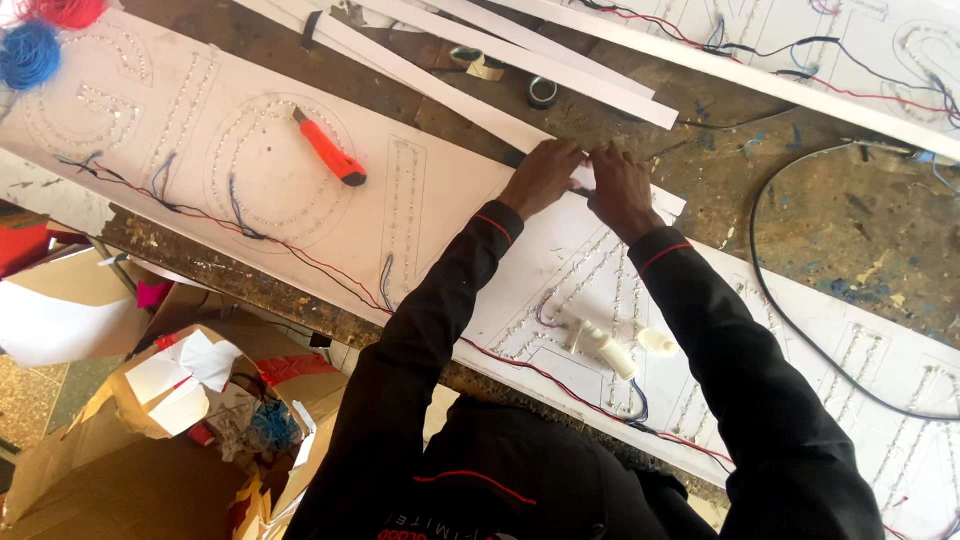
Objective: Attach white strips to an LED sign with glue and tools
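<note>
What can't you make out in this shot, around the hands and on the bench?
- What the left hand and right hand pinch: head view, covered by the fingers; only a dark sliver shows.
- White panel: head view, letter outlines too small to tell, cut off by the frame edges.
- White glue bottle: head view, too small for detail.

The boards [300, 200] are showing white, dotted with rows of tiny pale lights tracing letter outlines. The knife [330, 148] is glowing bright orange with a black tip. Red, blue and black wires [200, 212] are running across the white. The sleeves [440, 300] are appearing black with thin red piping at the cuffs. The surface [830, 210] is looking dark brown, stained with blue and yellow paint flecks. Blue yarn [28, 55] and red yarn [65, 10] are sitting bright in the corner.
</note>
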